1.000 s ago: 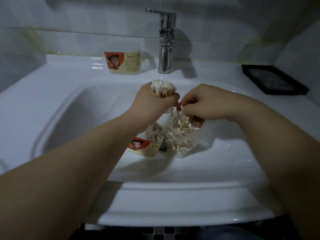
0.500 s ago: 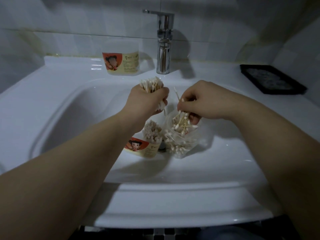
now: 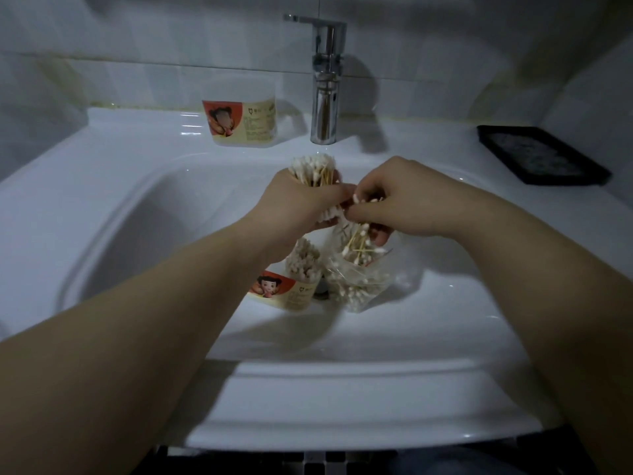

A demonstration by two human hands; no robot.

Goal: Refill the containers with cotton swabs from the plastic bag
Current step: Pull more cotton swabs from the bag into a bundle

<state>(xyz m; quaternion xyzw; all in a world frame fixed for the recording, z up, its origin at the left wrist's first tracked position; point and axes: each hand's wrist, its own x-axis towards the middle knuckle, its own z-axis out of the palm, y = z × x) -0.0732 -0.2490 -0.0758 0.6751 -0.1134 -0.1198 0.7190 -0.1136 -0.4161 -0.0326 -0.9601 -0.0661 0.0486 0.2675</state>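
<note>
To the left of the faucet (image 3: pixel 323 80), a labelled container (image 3: pixel 239 121) is standing on the sink (image 3: pixel 137 138) ledge, out of play for now; we cannot tell what it is holding. In front of the faucet, our left grip (image 3: pixel 301 207) is curling round an upright bundle of cotton swabs (image 3: pixel 313 168), with the white tips poking out above the fist. Half a second ago our two hands were apart; now we are bringing them together again, so the handful is growing. Further in front of the faucet, down in the basin, the second container (image 3: pixel 287 289) is sitting tilted with packed swab tips already showing. The plastic bag (image 3: pixel 363 286) is lying just beside it on the right, with many swabs still inside. Above the bag, our right grip (image 3: pixel 407 200) is pinching a few swabs and pressing them against the left bundle. We are judging that we are collecting a batch before loading a container. Far to the right of the faucet, a black tray (image 3: pixel 541 156) is lying untouched.
</note>
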